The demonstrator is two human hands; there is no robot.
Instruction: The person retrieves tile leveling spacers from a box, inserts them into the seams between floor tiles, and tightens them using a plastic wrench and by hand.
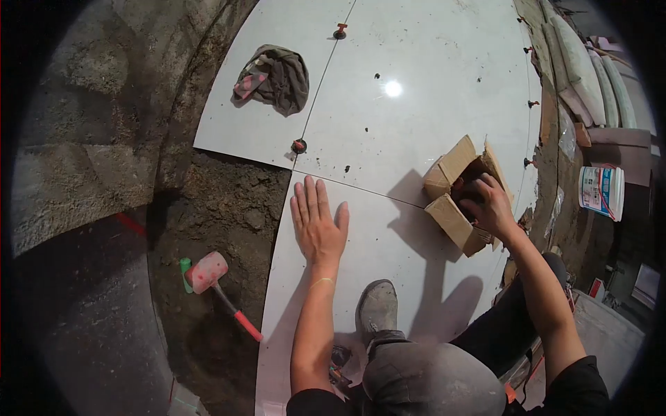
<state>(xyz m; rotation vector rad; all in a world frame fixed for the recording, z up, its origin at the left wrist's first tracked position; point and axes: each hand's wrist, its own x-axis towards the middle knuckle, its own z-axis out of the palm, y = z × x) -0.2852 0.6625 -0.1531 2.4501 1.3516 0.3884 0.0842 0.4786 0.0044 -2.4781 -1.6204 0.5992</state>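
My left hand [320, 225] lies flat on a large white tile [361, 229], fingers stretched out, close to the tile's left edge and a joint. My right hand [490, 206] reaches into an open cardboard box [454, 225] standing on the same tile. Its fingers are curled inside the box; the fingertips and whatever they grip are hidden among dark contents. A black and red tile leveling clip [299, 146] sits in the joint just beyond my left hand. Another leveling clip [340, 32] stands farther along that joint.
A mallet [208, 272] with a red-ended handle lies on dark mortar [232, 201] at the left, beside a green object [186, 276]. A crumpled grey cloth [281, 80] rests on a far tile. A white bucket [601, 192] and stacked sacks [576, 69] are at the right.
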